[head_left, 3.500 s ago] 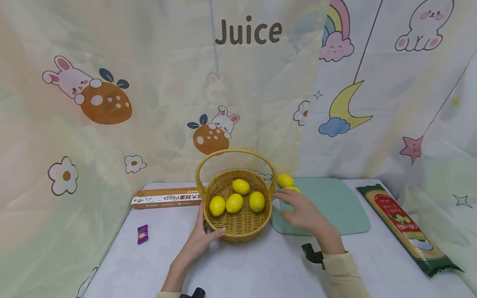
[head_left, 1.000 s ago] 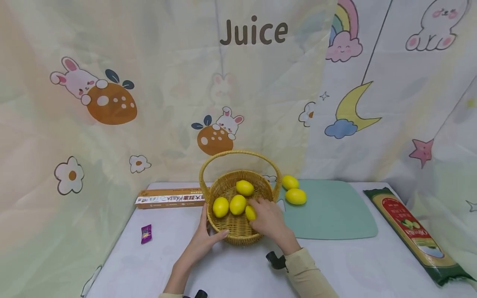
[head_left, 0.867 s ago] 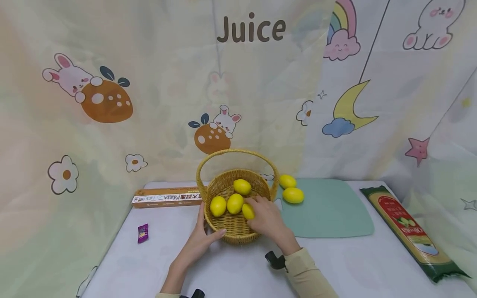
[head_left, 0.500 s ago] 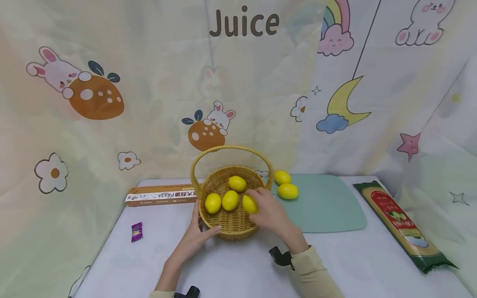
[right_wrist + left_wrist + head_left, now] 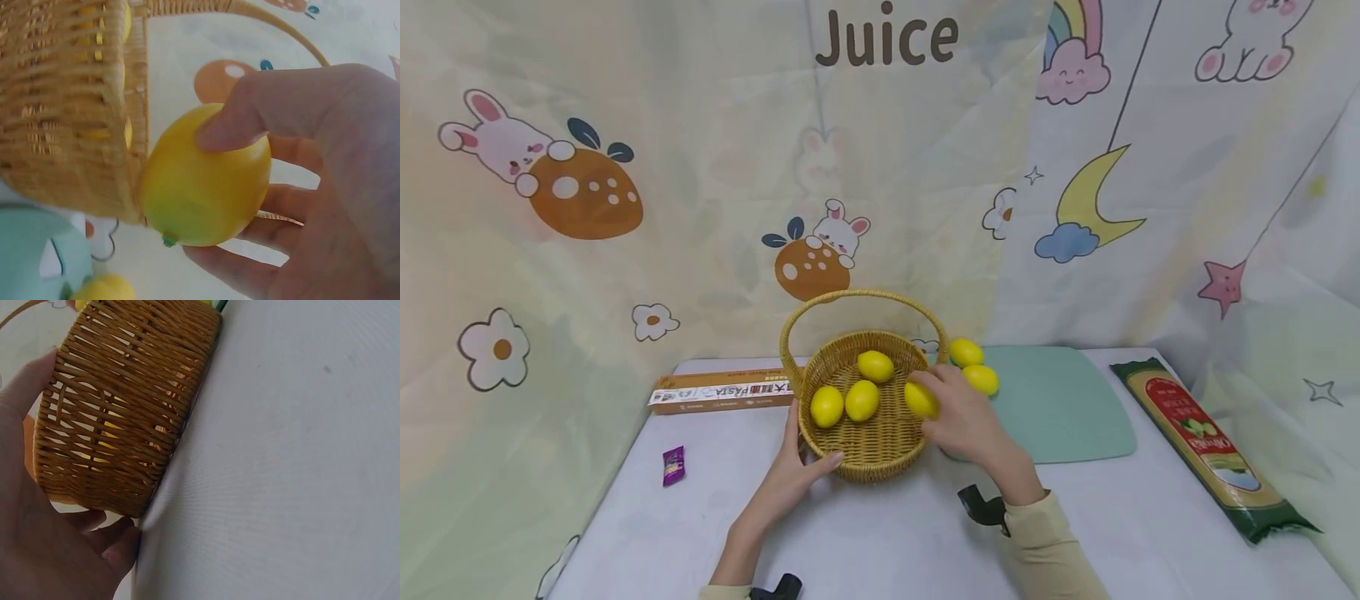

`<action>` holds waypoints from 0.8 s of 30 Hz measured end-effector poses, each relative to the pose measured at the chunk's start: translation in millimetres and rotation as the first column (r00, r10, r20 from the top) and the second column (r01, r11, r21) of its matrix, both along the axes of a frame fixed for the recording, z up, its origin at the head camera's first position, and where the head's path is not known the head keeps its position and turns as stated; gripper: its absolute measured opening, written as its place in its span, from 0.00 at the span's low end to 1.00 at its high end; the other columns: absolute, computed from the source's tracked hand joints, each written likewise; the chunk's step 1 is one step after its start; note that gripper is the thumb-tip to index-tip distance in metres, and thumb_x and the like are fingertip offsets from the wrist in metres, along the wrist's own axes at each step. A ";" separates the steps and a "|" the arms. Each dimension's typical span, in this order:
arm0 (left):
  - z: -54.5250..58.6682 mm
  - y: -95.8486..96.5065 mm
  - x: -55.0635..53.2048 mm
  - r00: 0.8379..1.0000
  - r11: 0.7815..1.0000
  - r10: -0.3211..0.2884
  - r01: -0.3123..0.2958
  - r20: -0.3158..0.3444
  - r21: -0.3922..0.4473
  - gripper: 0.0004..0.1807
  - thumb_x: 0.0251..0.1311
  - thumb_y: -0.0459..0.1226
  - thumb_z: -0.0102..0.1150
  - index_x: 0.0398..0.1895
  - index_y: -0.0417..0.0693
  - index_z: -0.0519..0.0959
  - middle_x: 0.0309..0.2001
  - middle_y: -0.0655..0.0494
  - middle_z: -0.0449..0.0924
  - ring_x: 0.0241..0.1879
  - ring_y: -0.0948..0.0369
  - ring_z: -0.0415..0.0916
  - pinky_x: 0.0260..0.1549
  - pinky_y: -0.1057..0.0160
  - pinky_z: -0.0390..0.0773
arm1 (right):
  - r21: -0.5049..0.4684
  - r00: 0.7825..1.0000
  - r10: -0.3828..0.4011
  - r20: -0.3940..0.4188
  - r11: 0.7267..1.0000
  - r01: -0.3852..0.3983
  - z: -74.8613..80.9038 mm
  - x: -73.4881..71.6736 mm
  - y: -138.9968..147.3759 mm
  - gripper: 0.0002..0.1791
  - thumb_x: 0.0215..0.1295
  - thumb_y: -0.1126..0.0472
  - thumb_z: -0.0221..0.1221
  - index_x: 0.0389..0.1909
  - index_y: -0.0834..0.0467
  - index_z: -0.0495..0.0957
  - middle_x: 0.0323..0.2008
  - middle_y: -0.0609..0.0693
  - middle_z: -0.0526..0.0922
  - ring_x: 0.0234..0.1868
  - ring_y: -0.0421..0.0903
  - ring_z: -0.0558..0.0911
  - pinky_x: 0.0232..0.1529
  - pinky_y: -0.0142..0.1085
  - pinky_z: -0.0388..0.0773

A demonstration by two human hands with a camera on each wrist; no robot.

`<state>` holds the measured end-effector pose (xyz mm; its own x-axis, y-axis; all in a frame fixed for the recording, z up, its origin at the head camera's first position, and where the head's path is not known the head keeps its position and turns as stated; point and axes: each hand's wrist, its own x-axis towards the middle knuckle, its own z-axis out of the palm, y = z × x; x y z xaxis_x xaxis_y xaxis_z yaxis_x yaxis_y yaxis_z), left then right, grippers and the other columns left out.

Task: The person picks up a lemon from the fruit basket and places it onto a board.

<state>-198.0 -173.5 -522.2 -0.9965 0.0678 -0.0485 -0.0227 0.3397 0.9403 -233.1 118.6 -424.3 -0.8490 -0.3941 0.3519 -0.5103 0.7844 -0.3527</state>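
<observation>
My left hand (image 5: 792, 473) holds the front left side of a woven wicker basket (image 5: 880, 457) with a tall arched handle. In the left wrist view, its thumb lies at the basket's rim and its curled fingers are low on the wall (image 5: 119, 425). My right hand (image 5: 973, 421) pinches a yellow lemon (image 5: 921, 401) over the basket's right rim. The right wrist view shows the thumb across this lemon (image 5: 206, 181), its green-tinged end facing down, the fingers behind it. Three lemons (image 5: 862, 401) lie inside the basket, towards the left and back.
Two more lemons (image 5: 981, 380) sit at the left edge of a pale green cutting board (image 5: 1067, 417). A pasta box (image 5: 718, 392) lies back left, a small purple packet (image 5: 673, 466) before it. A long green-and-gold packet (image 5: 1210, 446) lies right. A printed curtain (image 5: 700, 208) hangs behind.
My right hand reached into the basket, took hold of the right-hand lemon and has lifted it rightward to the rim. My left hand has stayed on the basket. The head view has shifted slightly.
</observation>
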 end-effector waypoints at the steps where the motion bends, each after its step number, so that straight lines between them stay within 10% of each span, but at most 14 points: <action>1: 0.1 0.2 0.1 1.000 1.000 0.002 -0.002 0.002 -0.002 0.63 0.56 0.52 0.69 0.77 0.77 0.26 0.81 0.58 0.25 0.81 0.45 0.33 0.74 0.35 0.42 | 0.003 1.000 0.000 -0.005 1.000 0.000 0.7 0.4 2.5 0.34 0.45 0.66 0.65 0.59 0.50 0.78 0.56 0.49 0.78 0.56 0.50 0.76 0.48 0.45 0.80; 24: 0.6 0.5 1.9 1.000 1.000 0.002 -0.001 -0.007 0.023 0.64 0.57 0.51 0.70 0.77 0.76 0.26 0.81 0.58 0.24 0.81 0.46 0.31 0.74 0.35 0.40 | 0.135 0.985 -0.051 0.163 0.990 0.029 -26.1 -11.5 61.9 0.30 0.46 0.67 0.66 0.55 0.53 0.80 0.54 0.52 0.79 0.46 0.48 0.74 0.39 0.43 0.76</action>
